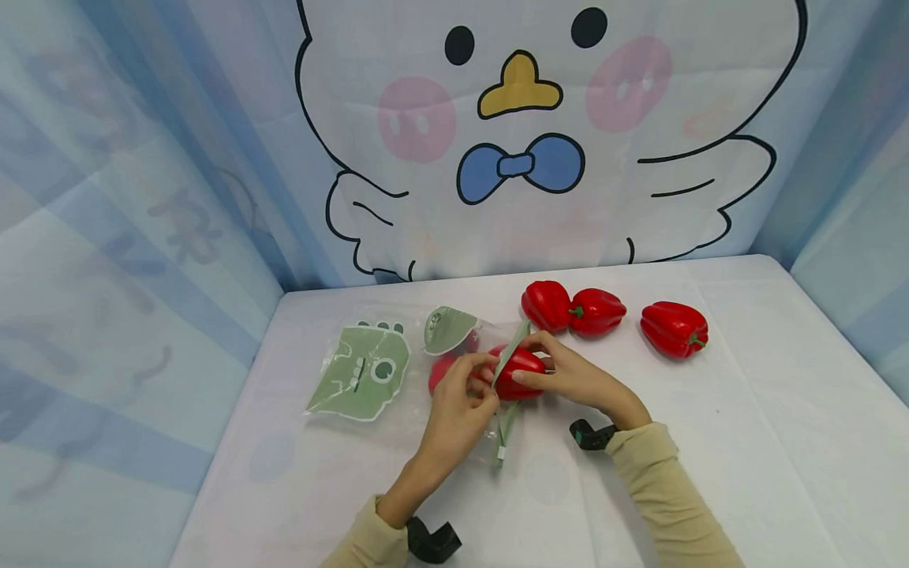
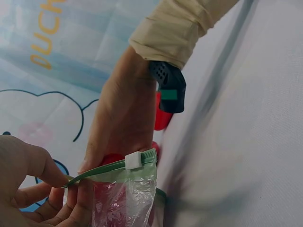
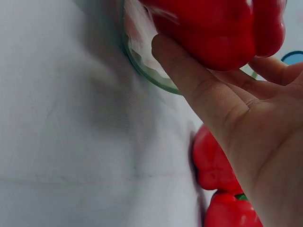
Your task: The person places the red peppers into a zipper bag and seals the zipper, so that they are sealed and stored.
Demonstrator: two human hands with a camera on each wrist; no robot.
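A clear zip bag (image 1: 419, 418) with a green cartoon print lies on its side, its green-edged mouth facing right. My left hand (image 1: 458, 406) pinches the rim of that mouth between thumb and fingers. A glossy red bell pepper (image 1: 517, 385) is at the opening, and my right hand (image 1: 578, 379) grips it from the right, thumb along its near side. Through the plastic shows another red pepper (image 1: 441, 371), partly hidden behind the left hand. In the left wrist view, a white zip slider (image 2: 133, 161) sits at one end of the green zip.
Two red bell peppers (image 1: 545, 306) touch each other behind the right hand, and a single pepper (image 1: 675, 329) lies farther right. The white-covered table (image 1: 767, 410) meets a cartoon-printed curtain (image 1: 611, 213) at the back, with curtains at both sides.
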